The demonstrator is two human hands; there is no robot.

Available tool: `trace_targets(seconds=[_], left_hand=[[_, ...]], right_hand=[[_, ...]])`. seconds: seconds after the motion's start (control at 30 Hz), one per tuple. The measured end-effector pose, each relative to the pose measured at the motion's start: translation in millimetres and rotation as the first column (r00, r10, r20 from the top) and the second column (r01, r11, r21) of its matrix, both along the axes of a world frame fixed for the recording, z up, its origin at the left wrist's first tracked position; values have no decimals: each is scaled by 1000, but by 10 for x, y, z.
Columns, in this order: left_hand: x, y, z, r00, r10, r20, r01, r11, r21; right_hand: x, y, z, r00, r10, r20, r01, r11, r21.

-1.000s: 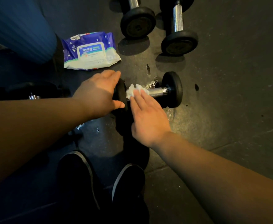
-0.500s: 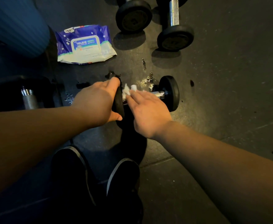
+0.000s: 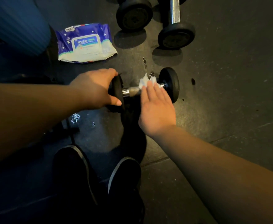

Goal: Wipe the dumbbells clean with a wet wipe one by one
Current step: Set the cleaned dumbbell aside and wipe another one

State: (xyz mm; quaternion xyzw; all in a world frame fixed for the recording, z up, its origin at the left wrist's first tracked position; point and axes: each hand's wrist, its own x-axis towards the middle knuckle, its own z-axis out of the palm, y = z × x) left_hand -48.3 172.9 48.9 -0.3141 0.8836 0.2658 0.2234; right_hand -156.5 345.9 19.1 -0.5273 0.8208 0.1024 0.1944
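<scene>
A small black dumbbell point(image 3: 169, 84) with a chrome handle lies on the dark floor in front of me. My left hand point(image 3: 93, 89) grips its left weight plate, fingers over the top and thumb below. My right hand point(image 3: 155, 107) lies flat with straight fingers on a crumpled white wet wipe point(image 3: 144, 81), pressing it onto the right part of the handle. The bare chrome shows between my two hands.
A blue and white wet wipe pack point(image 3: 85, 43) lies on the floor at the upper left. Two more dumbbells point(image 3: 134, 15) point(image 3: 176, 34) stand behind. A blue ribbed roll point(image 3: 16, 23) sits far left. Wet spots mark the floor point(image 3: 229, 94). My black shoes point(image 3: 97, 183) are below.
My right hand slid the wipe from the handle's left end, by the left plate, to the right end, baring the chrome. The left hand stayed on the left plate.
</scene>
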Motion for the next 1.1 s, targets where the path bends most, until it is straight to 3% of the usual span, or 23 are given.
trace_targets(seconds=[0.13,0.27,0.47,0.57,0.67,0.77,1.0,1.1], left_hand=[[-121,-231,58,999,33,-11,-33,999,35],[-207,-355,26,999,12,-32,-14,999,-40],[-312,-457,-57,997,-44,69,46,998,-38],[-375,-505,-77,995,-36,98,38,999,-19],[-421,-540,-87,994,-17,111,17,1000,0],[-433,-558,-93,994,-1,108,0,1000,4],[-446,-500,-56,991,-11,135,4,999,51],[-434,-470,-42,989,-28,142,15,995,97]], right_hand=[[12,-118,-55,976,-215,42,216,976,-40],[218,-355,-145,995,-53,79,64,988,-138],[166,-303,-221,988,120,95,-107,985,-139],[210,-284,-191,962,29,272,16,987,-163],[340,-435,-85,771,-245,588,397,907,-143],[429,-520,-38,563,-349,749,624,774,-109],[509,-689,-499,290,-419,860,814,581,8],[457,-709,-328,173,-465,868,866,492,90]])
